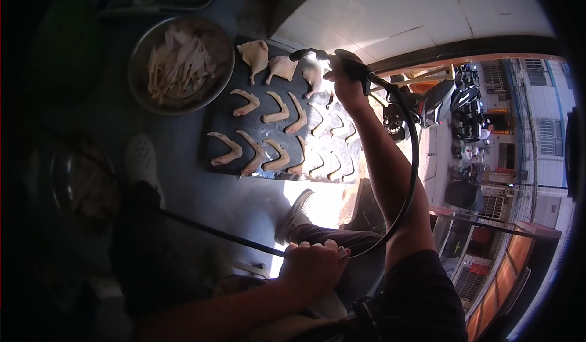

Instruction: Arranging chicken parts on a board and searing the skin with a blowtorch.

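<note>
My right hand (350, 90) grips the black handle of a hose-fed tool, apparently a gas torch (355, 67), above the back of a dark flat board (219, 126). Its nozzle points left over the poultry leg pieces (282, 68); glare hides whether a flame burns. Below these, bent poultry wings (274, 156) lie spaced in rows, the right ones washed out by sunlight. My left hand (316, 264) is closed around the black hose (219, 233), near my knee and off the board. The hose loops up along my right forearm to the handle.
A metal bowl (137, 85) of pale poultry pieces stands left of the board. Another metal bowl (57, 181) is in shadow at far left. Shoes (143, 159) rest on the floor near the board. A white wall (412, 17) rises behind; parked motorcycles (437, 104) stand outside at right.
</note>
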Available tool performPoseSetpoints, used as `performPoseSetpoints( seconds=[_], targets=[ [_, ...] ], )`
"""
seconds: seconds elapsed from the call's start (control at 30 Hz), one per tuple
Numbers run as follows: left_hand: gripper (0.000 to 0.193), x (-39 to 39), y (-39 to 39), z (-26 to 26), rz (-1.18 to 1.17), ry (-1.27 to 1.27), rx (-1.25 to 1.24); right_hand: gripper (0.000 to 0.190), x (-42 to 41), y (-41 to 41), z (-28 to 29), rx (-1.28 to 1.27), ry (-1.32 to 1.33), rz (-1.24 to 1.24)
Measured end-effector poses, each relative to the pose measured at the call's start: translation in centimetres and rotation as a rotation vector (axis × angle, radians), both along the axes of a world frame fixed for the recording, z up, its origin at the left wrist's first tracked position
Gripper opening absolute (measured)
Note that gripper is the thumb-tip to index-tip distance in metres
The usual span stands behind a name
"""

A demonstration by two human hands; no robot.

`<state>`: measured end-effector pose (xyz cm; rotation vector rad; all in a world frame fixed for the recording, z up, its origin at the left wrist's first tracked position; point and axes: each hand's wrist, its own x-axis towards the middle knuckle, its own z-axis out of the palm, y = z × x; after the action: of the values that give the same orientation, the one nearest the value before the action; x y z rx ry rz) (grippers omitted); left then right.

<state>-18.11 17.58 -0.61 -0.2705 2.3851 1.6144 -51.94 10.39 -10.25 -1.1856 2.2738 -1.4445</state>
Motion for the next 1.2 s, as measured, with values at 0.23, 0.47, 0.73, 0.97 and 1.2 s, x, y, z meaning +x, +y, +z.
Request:
performPoseSetpoints(
  seconds=[0.23, 0.47, 0.73, 0.97, 1.2],
  targets=[
    [0.045, -0.1, -0.1, 0.0, -0.011, 0.000, 0.009, 0.027, -0.4, 0.7, 0.3, 0.055, -0.053, -0.053],
    [0.045, -0.2, 0.1, -0.2, 0.001, -0.003, 0.007, 0.026, -0.4, 1.0, 0.6, 0.042, -0.057, -0.066],
    [0.046, -0.5, 0.1, -0.2, -0.013, -0.031, 0.020, 0.026, -0.4, 1.8, 0.7, 0.033, -0.082, -0.096],
    [0.045, -0.7, 0.2, -0.2, -0.028, -0.056, 0.019, 0.028, -0.2, 3.0, -0.3, -0.013, -0.100, -0.100],
    [0.045, -0.8, 0.5, -0.5, -0.012, -0.042, 0.006, 0.028, -1.8, 2.8, -0.5, -0.004, -0.063, -0.115]
  ],
)
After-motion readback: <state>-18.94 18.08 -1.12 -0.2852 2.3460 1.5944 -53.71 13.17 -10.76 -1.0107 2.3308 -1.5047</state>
